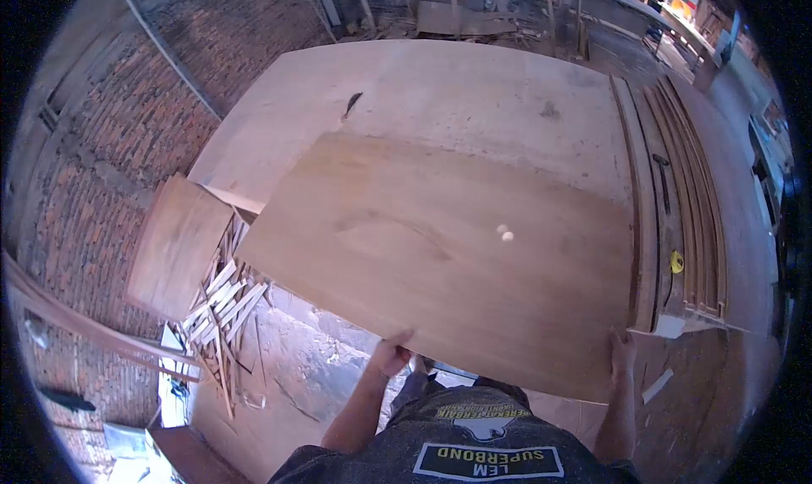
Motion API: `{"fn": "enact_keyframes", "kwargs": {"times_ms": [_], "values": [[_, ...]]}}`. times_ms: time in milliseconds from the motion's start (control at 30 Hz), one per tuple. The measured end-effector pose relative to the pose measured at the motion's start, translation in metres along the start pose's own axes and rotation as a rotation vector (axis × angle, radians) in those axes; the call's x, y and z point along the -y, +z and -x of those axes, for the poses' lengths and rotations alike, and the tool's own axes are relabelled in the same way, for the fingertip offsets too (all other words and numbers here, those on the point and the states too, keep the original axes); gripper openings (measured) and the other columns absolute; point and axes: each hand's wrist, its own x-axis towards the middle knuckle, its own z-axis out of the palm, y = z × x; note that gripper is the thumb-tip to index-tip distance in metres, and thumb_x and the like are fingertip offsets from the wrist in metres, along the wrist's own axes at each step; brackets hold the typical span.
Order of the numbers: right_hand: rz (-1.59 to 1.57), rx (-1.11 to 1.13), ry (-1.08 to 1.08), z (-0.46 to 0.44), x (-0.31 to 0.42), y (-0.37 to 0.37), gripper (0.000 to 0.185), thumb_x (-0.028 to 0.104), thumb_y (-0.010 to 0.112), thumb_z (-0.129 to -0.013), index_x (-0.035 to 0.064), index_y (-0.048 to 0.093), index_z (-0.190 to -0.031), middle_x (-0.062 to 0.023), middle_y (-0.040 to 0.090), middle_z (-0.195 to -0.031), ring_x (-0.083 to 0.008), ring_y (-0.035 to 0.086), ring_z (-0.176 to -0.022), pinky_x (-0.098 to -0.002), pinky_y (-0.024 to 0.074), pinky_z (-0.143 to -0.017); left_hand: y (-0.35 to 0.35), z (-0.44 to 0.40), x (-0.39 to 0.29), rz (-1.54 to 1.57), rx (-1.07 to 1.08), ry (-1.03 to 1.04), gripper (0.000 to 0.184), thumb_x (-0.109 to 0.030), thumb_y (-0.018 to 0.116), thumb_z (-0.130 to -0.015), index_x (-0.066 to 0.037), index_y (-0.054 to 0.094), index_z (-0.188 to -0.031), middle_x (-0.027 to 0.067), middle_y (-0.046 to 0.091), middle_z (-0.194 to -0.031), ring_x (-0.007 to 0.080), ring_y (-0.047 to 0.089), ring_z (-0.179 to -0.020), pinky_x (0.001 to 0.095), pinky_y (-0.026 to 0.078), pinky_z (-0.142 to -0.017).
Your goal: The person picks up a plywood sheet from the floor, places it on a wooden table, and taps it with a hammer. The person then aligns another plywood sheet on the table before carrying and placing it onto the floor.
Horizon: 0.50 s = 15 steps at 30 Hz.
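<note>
A wide brown wooden panel (pixel 474 256) lies tilted across a large pale board (pixel 457 87), its near edge close to my body. My left hand (pixel 392 355) grips that near edge, thumb on top and the other fingers hidden beneath. At the panel's near right corner, my right hand (pixel 622 357) holds the side edge, with its fingers partly out of sight. Two small pale round spots (pixel 506 233) show on the panel's surface. A dark, thin object (pixel 353 103) rests on the pale board beyond.
Long wooden strips (pixel 689 196) and a yellow tape measure (pixel 677 262) lie at the right. Scrap wood sticks (pixel 222 302) are piled on the left beside another leaning panel (pixel 173 247). A brick wall (pixel 93 196) stands at the far left.
</note>
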Motion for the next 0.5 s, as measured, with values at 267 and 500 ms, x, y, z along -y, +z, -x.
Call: {"fn": "enact_keyframes", "kwargs": {"times_ms": [267,500], "values": [[0.527,-0.948,0.251,0.138,-0.124,0.088,0.053,0.029,0.063,-0.085,0.0025,0.052,-0.129,-0.0188,0.053,-0.124,-0.0354,0.052,-0.114,-0.0477,0.0434,-0.094,-0.075,-0.046,0.027,0.176,0.086,-0.394,0.031,-0.004,0.062,-0.09,0.0,0.052,-0.119,0.0112,0.061,-0.114,0.0234,0.06,-0.107,0.0399,0.051,-0.098],[-1.032,0.007,0.658,0.163,-0.121,0.189,0.047,0.043,0.058,-0.083,0.0176,0.053,-0.121,-0.0081,0.056,-0.112,-0.0261,0.055,-0.103,-0.0532,0.0414,-0.083,-0.1,-0.072,0.036,0.13,0.169,-0.531,0.032,-0.01,0.064,-0.091,0.0,0.054,-0.12,0.0129,0.06,-0.12,0.0267,0.058,-0.114,0.0408,0.049,-0.101]]}}
